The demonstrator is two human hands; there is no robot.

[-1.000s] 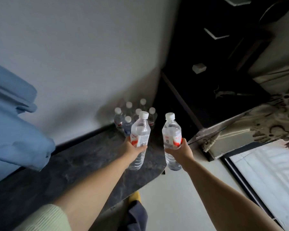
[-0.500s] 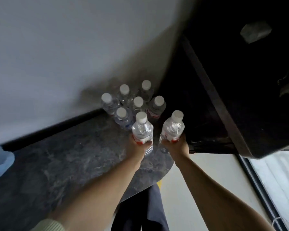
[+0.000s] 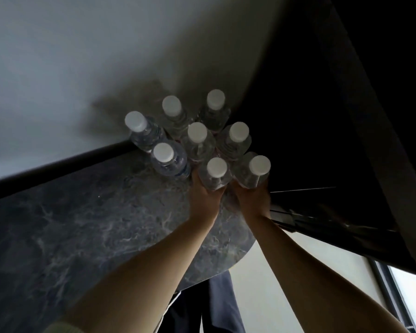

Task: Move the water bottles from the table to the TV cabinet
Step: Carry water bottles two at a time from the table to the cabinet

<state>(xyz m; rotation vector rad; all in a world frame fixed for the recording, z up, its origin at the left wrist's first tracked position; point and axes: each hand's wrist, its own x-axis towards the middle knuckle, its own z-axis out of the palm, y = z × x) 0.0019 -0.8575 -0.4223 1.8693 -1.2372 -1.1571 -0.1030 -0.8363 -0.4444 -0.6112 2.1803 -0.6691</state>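
Several clear water bottles [image 3: 197,140] with white caps stand clustered on the dark marbled cabinet top [image 3: 87,224], in the corner against the white wall. My left hand [image 3: 203,195] grips one bottle [image 3: 215,174] at the front of the cluster. My right hand [image 3: 252,200] grips another bottle [image 3: 252,171] just to its right. Both held bottles are upright and pressed up next to the standing ones. Their bases are hidden by my hands, so contact with the surface cannot be told.
A large black panel [image 3: 334,116] rises at the right, close beside the bottles. The cabinet top's rounded edge [image 3: 240,258] ends just below my wrists, with pale floor [image 3: 274,284] beyond. A dark baseboard [image 3: 58,169] runs along the wall.
Both hands have carried their bottles forward and down to the front of the cluster by the wall. The view has moved in closer over the bottles.
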